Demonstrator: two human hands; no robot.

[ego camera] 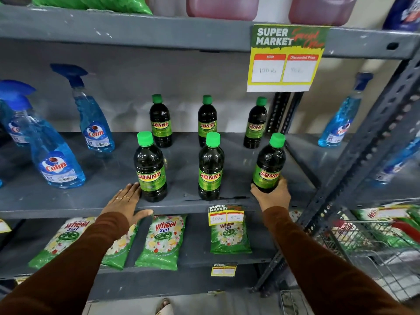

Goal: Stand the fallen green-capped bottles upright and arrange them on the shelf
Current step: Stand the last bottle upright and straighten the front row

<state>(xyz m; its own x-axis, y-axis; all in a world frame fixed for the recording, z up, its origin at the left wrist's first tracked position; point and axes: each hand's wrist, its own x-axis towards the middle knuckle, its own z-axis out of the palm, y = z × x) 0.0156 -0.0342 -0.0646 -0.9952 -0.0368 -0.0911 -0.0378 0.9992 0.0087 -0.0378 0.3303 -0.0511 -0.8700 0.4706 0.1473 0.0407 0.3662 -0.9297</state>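
Several dark bottles with green caps and green "Sunny" labels stand upright on the grey middle shelf in two rows. The back row holds three: left, middle, right. In the front row are a left bottle and a middle bottle. My right hand grips the base of the front right bottle, which leans slightly. My left hand lies flat on the shelf edge, fingers apart, fingertips beside the front left bottle's base.
Blue Colin spray bottles stand on the shelf's left, one more on the neighbouring rack to the right. A price sign hangs from the upper shelf. Green Wheel packets lie on the lower shelf. A wire basket sits lower right.
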